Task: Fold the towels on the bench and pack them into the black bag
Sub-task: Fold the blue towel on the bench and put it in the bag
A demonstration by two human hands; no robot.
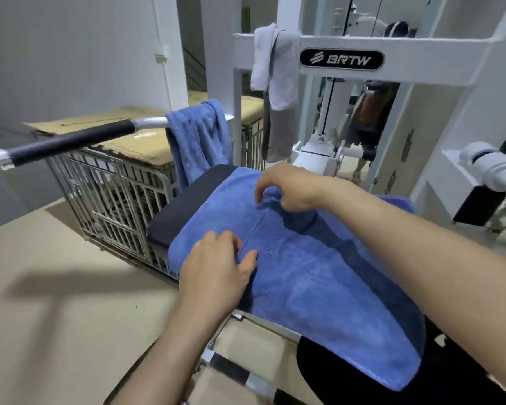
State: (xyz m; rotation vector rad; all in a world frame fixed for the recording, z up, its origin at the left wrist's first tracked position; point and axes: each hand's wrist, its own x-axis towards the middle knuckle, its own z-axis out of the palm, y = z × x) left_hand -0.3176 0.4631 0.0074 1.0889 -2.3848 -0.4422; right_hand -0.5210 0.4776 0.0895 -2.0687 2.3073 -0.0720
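A blue towel [319, 276] lies spread over the dark padded bench [184, 200], hanging off its near end. My left hand [219, 270] rests on the towel's left part, thumb against a crease. Farther back, my right hand [289, 187] pinches a raised fold of the same towel, fingers curled down onto it. A second blue towel [199, 138] hangs over the machine's handle bar [70, 141]. A grey-white towel [275, 71] is draped over the white machine frame. A black shape [348, 381] under the towel's near end may be the bag; I cannot tell.
A white gym machine frame [406, 59] stands behind the bench. A metal wire cage [114, 194] topped with cardboard sits to the left. Cardboard sheets cover the floor [56, 287]. A person's legs [368, 124] show behind the machine.
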